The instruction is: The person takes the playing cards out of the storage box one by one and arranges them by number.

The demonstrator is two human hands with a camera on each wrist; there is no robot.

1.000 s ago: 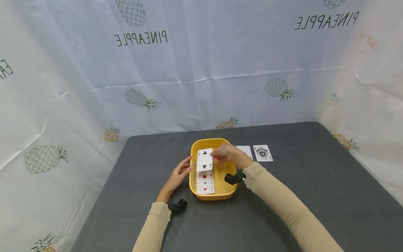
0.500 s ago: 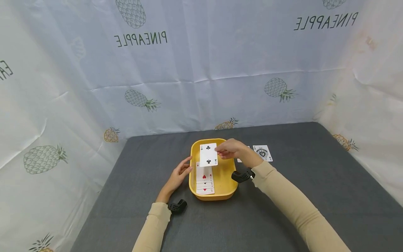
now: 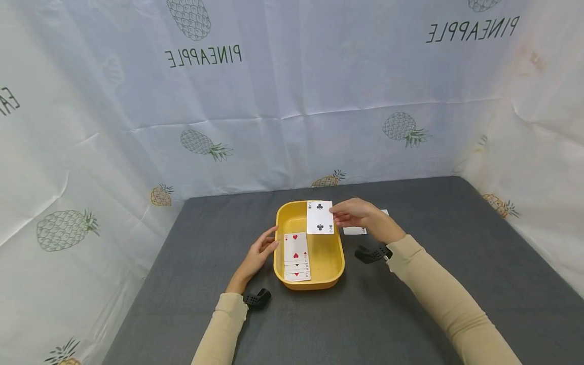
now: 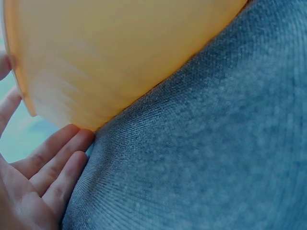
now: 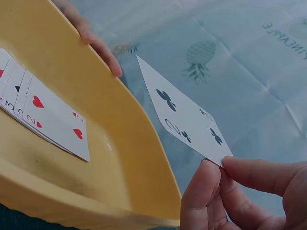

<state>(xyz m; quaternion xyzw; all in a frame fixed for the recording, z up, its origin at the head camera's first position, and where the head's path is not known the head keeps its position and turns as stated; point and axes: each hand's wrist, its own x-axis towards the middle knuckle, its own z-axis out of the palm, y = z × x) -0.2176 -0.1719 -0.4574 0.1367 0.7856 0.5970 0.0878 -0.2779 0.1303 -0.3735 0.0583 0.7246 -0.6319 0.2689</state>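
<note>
My right hand (image 3: 362, 218) pinches a two of clubs (image 3: 320, 218) by its right edge between thumb and fingers, as the right wrist view confirms. The card is held up over the right rim of a yellow plastic tray (image 3: 335, 266). Inside the tray, on its left side, lies an overlapping row of playing cards with a two of hearts (image 3: 296, 247) on top; red and black pips show on the ones beneath. My left hand (image 3: 257, 253) rests against the tray's left side, its fingers (image 4: 57, 165) extended along the outer wall near the tablecloth.
A white card (image 3: 355, 230) lies on the dark grey tablecloth (image 3: 219, 238) right of the tray. Another card's corner (image 3: 385, 212) peeks out behind my right hand. A pineapple-print curtain (image 3: 292, 101) hangs at the back and sides.
My right hand has lifted the two of clubs off the card row and carried it right and away from me, uncovering the two of hearts. The left hand has stayed put.
</note>
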